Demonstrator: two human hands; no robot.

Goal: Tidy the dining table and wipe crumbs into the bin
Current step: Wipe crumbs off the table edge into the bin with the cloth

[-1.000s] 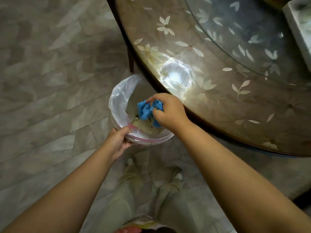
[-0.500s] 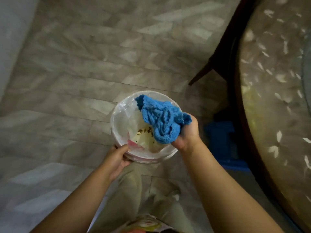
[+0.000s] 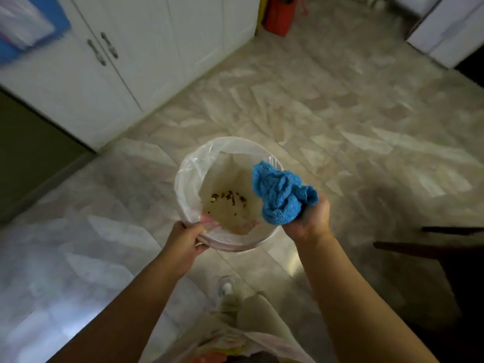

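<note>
Your left hand (image 3: 184, 242) had its grip curled on the near rim of the bin (image 3: 188, 176); your right hand (image 3: 309, 221) clutched the bunched blue cloth (image 3: 280, 197) over its right edge, crumbs (image 3: 227, 197) lying at the bottom.

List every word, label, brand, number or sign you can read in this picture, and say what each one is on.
No text can be read anywhere in this view.
The blue and white sheet on the cabinet at the upper left: too blurred to tell whether it bears any print.
The red object by the far wall: no legible marking.
The bin, its liner and the blue cloth: no print visible.
</note>
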